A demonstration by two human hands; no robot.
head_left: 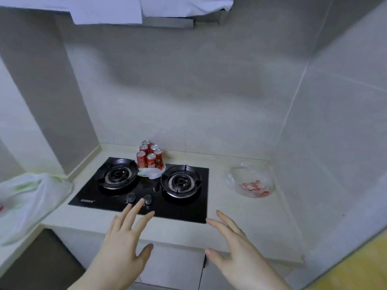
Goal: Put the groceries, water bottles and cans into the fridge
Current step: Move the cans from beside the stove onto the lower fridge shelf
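Step in hand: reaching in to collect the next load; the fridge is out of view and nothing is held, so this looks like the start of a pick-up.
Left hand (125,241): empty, fingers straight and spread, hovering over the front edge of the stove (117,197), its fingertips near the two knobs.
Right hand (232,245): empty, fingers straight and relaxed, just off the stove's front right corner, above the tabletop (247,222).
Cans (149,154): six red cans standing upright in a tight cluster at the back of the stove, between the two burners, touching one another.
White bag (150,172): crumpled at the foot of the cans, on the stove glass.
Clear bag (250,182): red print, well to the right of the stove; contents cannot be told.
Large bag (29,197): white and green, left of the stove, slumped.
Next move: probably a reach past the knobs to the cans; both hands would need to close round them, a few at a time.
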